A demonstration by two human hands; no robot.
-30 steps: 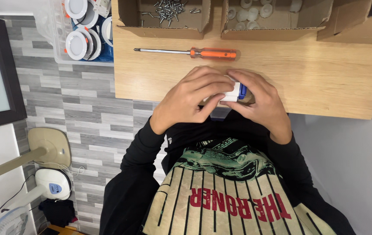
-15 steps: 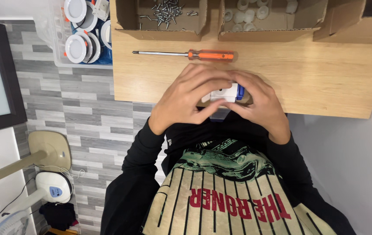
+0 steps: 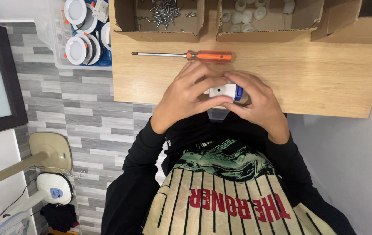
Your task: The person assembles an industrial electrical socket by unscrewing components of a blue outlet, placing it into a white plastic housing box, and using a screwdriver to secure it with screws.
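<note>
Both hands, left (image 3: 186, 102) and right (image 3: 260, 106), closed their grip round a small white-and-blue plastic part (image 3: 224, 91) just below the orange-handled screwdriver (image 3: 186, 55); it looked light, rigid, best pinched by its sides.

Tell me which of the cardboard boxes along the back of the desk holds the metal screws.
The leftmost cardboard box, directly above the screwdriver tip. It holds loose metal screws; the middle box holds white round parts.

The small white-and-blue part (image 3: 224, 91) now shows more of its white face between the fingers than a second ago. The left hand (image 3: 186, 98) has its fingers spread wider over it, and the right hand (image 3: 258, 104) has shifted slightly, fingertips pressing its blue end.
</note>
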